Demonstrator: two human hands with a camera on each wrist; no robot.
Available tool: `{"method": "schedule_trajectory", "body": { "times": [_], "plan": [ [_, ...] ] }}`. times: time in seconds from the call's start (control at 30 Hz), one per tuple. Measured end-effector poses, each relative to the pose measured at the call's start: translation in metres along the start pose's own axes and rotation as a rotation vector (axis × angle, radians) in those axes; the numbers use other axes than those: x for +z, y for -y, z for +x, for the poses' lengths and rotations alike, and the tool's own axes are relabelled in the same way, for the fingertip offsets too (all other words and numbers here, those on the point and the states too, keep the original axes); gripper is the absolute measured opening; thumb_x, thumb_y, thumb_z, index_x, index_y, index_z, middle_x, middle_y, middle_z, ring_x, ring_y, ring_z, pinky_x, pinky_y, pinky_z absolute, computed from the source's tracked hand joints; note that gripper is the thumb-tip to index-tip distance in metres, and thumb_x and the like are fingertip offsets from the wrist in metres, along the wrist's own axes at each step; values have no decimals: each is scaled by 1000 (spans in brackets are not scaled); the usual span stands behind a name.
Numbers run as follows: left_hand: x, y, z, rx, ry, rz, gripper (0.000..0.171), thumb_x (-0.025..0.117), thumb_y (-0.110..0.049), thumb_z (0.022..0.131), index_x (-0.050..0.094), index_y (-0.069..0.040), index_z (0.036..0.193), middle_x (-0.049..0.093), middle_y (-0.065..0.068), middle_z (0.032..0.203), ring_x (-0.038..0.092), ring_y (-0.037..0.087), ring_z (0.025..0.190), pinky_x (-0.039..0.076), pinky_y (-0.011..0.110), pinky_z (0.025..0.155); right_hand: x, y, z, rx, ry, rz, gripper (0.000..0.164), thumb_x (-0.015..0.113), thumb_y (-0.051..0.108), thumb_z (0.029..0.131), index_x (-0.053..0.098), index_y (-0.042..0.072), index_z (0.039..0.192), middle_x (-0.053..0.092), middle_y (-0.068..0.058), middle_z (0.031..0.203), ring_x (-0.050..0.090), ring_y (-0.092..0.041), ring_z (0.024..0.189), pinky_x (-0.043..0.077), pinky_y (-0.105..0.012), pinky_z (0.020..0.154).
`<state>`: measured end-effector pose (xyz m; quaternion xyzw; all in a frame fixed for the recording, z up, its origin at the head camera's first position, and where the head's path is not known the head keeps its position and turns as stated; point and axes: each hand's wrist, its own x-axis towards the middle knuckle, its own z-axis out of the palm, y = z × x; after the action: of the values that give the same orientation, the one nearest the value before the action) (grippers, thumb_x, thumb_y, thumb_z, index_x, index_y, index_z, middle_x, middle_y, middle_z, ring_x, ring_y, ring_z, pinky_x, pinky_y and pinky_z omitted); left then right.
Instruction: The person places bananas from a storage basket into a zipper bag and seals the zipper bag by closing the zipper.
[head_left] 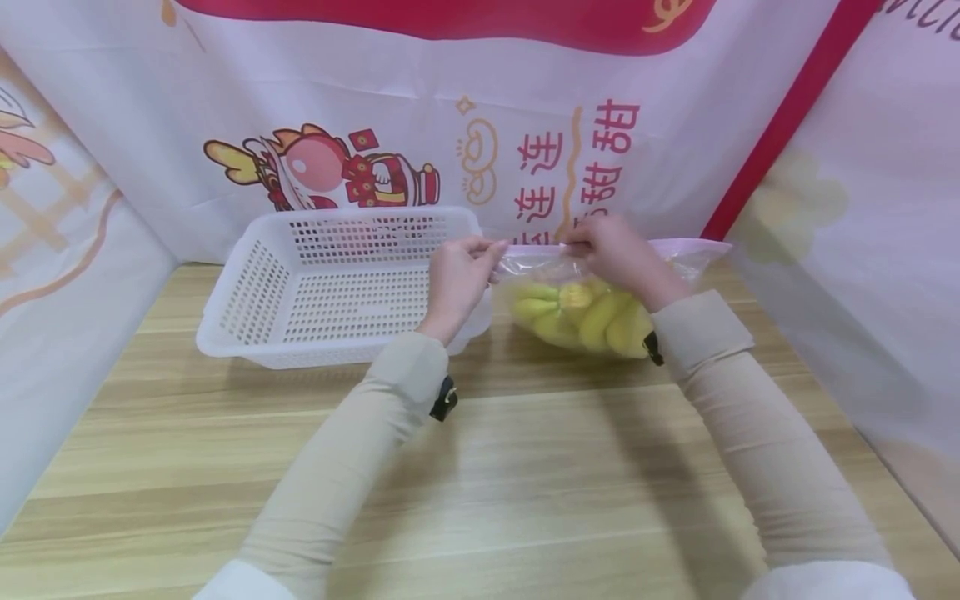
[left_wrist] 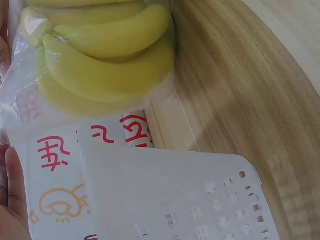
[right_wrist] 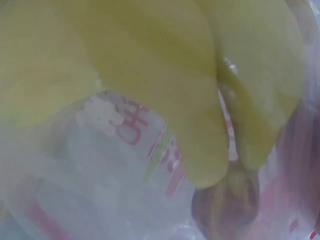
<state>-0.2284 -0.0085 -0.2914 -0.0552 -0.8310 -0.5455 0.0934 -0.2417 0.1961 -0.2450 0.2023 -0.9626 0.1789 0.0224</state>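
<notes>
A clear zip bag [head_left: 531, 263] with a pink strip along its top edge holds a bunch of yellow bananas [head_left: 600, 321]. At the strip's left end, my left hand [head_left: 459, 279] pinches the edge between thumb and fingers. My right hand [head_left: 618, 254] pinches the same strip farther right, near its middle. In the left wrist view, the bananas [left_wrist: 110, 70] show through the plastic and parts of the left fingers [left_wrist: 15, 175] appear at the edge. Bananas [right_wrist: 165, 75] fill the upper right wrist view, blurred through the plastic.
A white perforated basket [head_left: 341, 350] stands left of the bag, its right end close to the left hand. Both are on a wooden table [head_left: 510, 492]. A printed cloth [head_left: 375, 92] hangs behind them, with further cloth at both sides.
</notes>
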Motion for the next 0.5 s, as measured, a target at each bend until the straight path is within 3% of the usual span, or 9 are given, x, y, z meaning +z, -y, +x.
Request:
{"method": "schedule_trajectory", "body": {
  "times": [0.27,0.5],
  "plan": [
    [0,0,2,-12,1,-3,28,63,-30,91,71,-8,107,74,12,92,68,16,71,56,24,63,-7,1,-1,63,73,-19,26,58,4,92,66,-2,116,66,-24,116,59,-38,112,46,-48,102],
    [-1,-1,1,-9,4,-6,29,63,-31,91,71,-8,107,74,12,91,68,17,71,56,25,64,-11,0,-4,88,77,-22,26,59,5,91,66,-1,115,66,-23,116,59,-38,111,47,-48,101]
  ]
}}
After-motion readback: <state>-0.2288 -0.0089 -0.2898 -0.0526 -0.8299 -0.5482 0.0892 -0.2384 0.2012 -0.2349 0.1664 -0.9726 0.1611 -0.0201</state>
